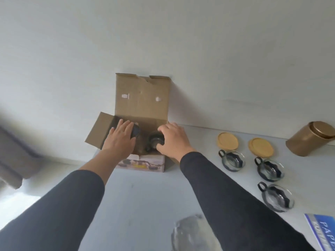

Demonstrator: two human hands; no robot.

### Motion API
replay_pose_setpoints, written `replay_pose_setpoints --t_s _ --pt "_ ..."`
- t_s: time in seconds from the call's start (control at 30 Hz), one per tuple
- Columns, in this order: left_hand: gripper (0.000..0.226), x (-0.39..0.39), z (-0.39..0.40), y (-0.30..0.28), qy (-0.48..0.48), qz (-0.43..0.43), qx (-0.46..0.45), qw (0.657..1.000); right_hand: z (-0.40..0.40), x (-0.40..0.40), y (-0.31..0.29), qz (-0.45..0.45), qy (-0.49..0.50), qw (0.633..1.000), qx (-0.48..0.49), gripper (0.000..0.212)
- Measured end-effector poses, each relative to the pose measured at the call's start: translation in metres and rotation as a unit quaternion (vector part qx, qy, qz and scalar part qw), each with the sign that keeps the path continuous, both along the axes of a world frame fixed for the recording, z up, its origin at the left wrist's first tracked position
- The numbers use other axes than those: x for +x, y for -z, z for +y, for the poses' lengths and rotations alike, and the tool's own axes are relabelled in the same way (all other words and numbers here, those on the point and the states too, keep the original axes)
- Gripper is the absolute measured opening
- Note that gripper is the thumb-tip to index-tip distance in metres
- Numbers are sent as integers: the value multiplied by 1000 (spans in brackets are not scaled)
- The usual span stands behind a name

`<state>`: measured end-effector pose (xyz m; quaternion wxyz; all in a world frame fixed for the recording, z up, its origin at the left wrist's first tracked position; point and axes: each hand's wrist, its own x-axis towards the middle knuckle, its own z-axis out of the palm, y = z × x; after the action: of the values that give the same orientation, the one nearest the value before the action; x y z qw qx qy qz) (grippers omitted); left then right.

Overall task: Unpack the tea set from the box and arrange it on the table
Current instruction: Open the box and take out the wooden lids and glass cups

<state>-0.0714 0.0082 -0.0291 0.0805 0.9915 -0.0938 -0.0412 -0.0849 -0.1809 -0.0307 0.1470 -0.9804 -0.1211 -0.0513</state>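
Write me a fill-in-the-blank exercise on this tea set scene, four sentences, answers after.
1. Both hands, the left hand and the right hand, reach into the open brown cardboard ____.
2. ____ glass cups with dark handles stand on the white table.
3. Two round ____ lids lie behind the cups.
4. The gold metal tin lies on its ____.

Answers: box; Three; wooden; side

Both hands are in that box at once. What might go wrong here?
The right hand grips a glass cup only by its rim, so it could slip. The left hand lifts another dark piece close beside it; they may knock together. The three cups already out sit near the right sleeve.
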Motion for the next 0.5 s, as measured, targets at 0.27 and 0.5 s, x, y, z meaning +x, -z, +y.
replay_pose_setpoints --t_s 0.27,0.5 --pt "68 17 40 34 86 13 28 996 59 48 12 155 105 941 -280 64" --pt "69 18 41 38 92 9 29 995 77 68 35 185 191 922 -281 66"
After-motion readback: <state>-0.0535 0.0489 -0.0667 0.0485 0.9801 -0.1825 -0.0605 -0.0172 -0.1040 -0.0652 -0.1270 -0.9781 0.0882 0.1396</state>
